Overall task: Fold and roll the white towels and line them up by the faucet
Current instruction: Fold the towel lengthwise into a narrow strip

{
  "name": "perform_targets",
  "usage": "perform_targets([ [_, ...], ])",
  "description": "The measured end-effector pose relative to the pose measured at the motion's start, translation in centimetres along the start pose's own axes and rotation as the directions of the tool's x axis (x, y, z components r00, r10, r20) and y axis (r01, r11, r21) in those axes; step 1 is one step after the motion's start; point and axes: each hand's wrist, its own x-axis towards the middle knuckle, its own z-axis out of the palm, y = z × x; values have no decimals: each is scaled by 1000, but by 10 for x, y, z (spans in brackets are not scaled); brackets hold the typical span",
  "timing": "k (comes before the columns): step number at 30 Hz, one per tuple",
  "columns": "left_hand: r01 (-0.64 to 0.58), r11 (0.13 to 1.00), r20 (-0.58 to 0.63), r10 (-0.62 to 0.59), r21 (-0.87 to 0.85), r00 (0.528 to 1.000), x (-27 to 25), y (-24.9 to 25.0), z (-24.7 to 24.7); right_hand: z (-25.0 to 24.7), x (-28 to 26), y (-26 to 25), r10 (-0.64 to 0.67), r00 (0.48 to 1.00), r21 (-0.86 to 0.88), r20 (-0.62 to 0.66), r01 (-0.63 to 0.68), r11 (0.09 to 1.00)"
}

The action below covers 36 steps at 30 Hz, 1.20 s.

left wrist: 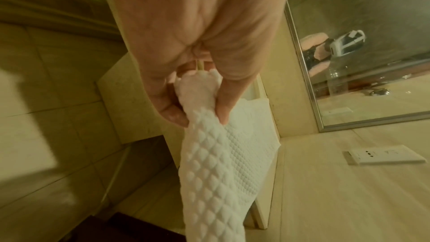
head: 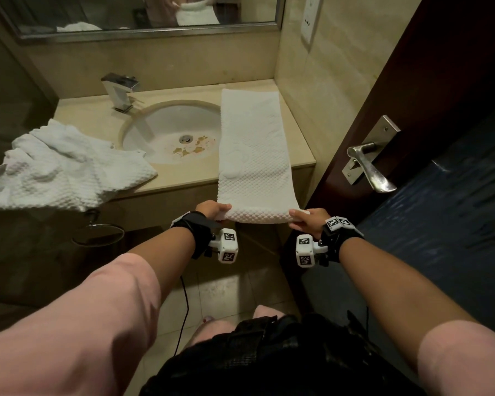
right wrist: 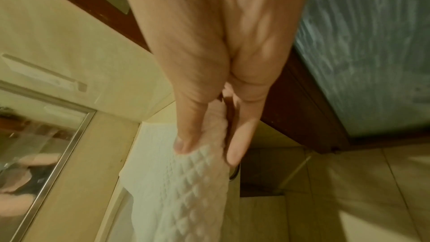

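A white waffle towel [head: 252, 144], folded into a long strip, lies on the counter to the right of the sink, and its near end hangs past the counter's front edge. My left hand [head: 215, 210] pinches the near left corner of the towel [left wrist: 209, 146] between thumb and fingers. My right hand [head: 303, 218] pinches the near right corner of the towel [right wrist: 186, 181] the same way. A second white towel [head: 66, 164] lies crumpled at the counter's left end. The chrome faucet [head: 120, 91] stands behind the sink, at the back left.
The round sink [head: 143, 138] is stained near its drain. A mirror [head: 143, 12] hangs above the counter [head: 183, 174]. A dark door with a metal lever handle [head: 369, 164] stands close on the right. A wall socket [head: 312, 18] sits on the right wall.
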Motion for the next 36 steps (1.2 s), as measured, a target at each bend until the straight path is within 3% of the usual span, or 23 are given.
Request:
perform_targets([
  [3, 0, 975, -112, 25, 222, 993, 5, 2, 1, 7, -1, -1, 84, 995, 56, -59, -81, 995],
  [6, -47, 962, -195, 102, 267, 975, 3, 2, 4, 7, -3, -8, 140, 977, -172, -160, -167, 971],
  [8, -113, 975, -159, 144, 191, 977, 5, -1, 6, 6, -2, -12, 131, 969, -308, -212, -193, 932],
  [13, -243, 936, 30, 243, 254, 969, 0, -2, 2, 14, 4, -16, 167, 978, -38, -129, -173, 984],
  [18, -327, 872, 202, 269, 364, 942, -2, 2, -6, 13, 12, -18, 131, 982, -123, -136, -148, 981],
  [21, -407, 758, 302, 285, 510, 910, -1, 5, -12, 7, 18, -21, 125, 986, -137, -111, -140, 981],
  [24, -482, 536, 286, 409, 694, 867, 1, 1, -14, 6, 27, -22, 140, 988, -131, -63, -147, 980],
  [26, -508, 486, 251, 499, 711, 830, 3, -2, -12, 6, 32, -22, 150, 988, -138, -32, -153, 979],
  [32, -461, 649, 167, 463, 605, 870, 4, -7, -4, 2, 32, -20, 175, 984, -119, -11, -175, 977],
  [36, -415, 783, 179, 377, 463, 909, 7, -6, -2, -1, 31, -20, 109, 994, -95, -10, -109, 989],
])
